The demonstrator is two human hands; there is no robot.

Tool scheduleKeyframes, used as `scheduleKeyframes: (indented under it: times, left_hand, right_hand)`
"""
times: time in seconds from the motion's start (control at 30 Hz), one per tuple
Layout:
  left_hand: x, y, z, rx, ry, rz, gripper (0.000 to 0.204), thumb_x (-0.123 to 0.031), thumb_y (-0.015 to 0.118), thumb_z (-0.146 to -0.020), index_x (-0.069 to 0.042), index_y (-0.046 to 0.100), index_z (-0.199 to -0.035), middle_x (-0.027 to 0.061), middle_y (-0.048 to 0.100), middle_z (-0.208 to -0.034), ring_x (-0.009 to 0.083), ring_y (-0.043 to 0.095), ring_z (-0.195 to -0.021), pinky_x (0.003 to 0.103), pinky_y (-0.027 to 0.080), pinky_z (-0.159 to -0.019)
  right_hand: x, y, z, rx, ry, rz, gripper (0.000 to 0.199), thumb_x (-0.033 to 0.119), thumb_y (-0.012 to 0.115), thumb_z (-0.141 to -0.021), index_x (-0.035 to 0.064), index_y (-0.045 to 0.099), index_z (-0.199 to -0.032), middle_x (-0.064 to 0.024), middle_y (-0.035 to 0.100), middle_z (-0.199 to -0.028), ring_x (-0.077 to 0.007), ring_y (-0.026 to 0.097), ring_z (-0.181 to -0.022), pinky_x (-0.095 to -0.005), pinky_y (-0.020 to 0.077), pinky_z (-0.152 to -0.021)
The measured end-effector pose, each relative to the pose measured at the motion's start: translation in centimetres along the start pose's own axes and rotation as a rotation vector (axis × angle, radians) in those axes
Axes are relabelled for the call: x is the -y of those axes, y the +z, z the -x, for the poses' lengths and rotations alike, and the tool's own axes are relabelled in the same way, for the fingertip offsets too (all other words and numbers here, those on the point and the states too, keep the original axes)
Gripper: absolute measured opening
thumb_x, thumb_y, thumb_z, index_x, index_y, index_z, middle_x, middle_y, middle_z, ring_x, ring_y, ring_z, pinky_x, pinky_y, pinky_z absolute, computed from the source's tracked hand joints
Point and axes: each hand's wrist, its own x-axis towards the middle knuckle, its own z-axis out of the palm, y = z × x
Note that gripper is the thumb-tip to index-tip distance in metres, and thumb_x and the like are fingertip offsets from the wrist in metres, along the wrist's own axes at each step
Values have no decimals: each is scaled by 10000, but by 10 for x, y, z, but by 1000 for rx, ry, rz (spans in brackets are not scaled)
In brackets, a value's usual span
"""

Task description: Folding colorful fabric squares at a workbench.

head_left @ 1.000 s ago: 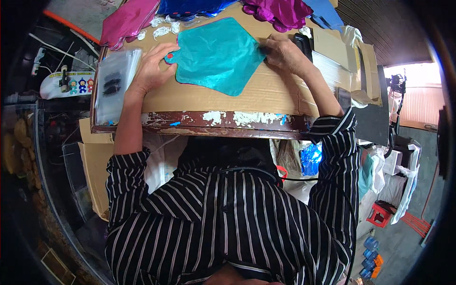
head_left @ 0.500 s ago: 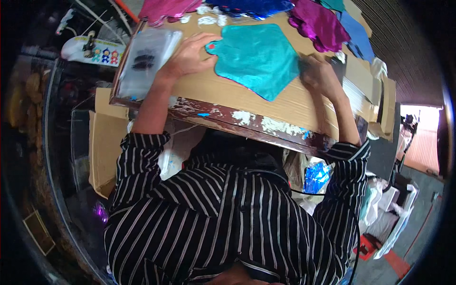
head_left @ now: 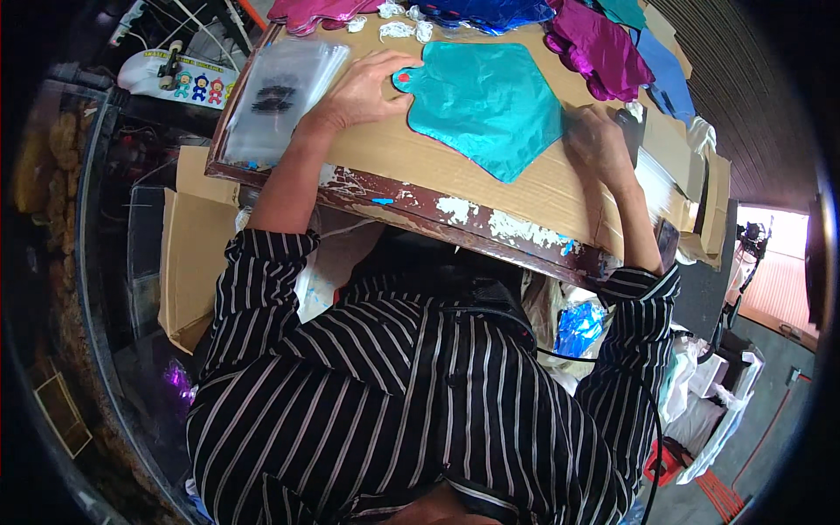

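Note:
A flat teal foil balloon with a pointed lower edge lies on a cardboard-covered tabletop. A small tab with a red dot juts from its left side. Beside that tab rests my left hand, its fingers stretched out above and its thumb apart below. My right hand is at the balloon's right corner, with its fingers curled in. Those fingertips are blurred and partly hidden, so whether they pinch the corner or something else cannot be made out.
Clear plastic bags lie at the table's left. Along the back are pink foil pieces, blue foil, magenta foil and coiled white strands. An open cardboard box stands below left. The table's front edge has peeling paint.
The whole view has shifted slightly, so the table appears a little farther right. Both hands keep about the same places beside the balloon.

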Motion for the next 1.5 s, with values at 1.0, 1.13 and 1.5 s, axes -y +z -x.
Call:
scheduleKeyframes:
  times: [1.0,1.13,1.5]
  left_hand:
    - [-43,34,37,-348,-283,-330,149,-209,731,-847,-64,737,-877,111,679,-1258,341,608,-1195,505,457,-987]
    - [-39,23,29,-401,-213,-248,187,-213,741,-842,-63,733,-954,134,694,-1206,353,653,-1106,472,496,-955]
    - [-11,27,-18,-221,-322,-315,336,-333,776,-841,-57,721,-1024,163,678,-1151,361,633,-1088,498,473,-938]
  right_hand:
    - [-8,0,2,-32,30,-97,395,16,723,-832,-30,668,-1221,-218,708,-1077,-365,715,-921,-402,570,-861]
    - [-1,-10,3,-11,21,-59,390,32,720,-835,-34,667,-1216,-213,702,-1100,-379,711,-949,-417,570,-865]
    - [2,14,-10,-181,42,45,379,149,773,-887,-21,674,-1210,-221,694,-1127,-398,709,-967,-433,569,-854]
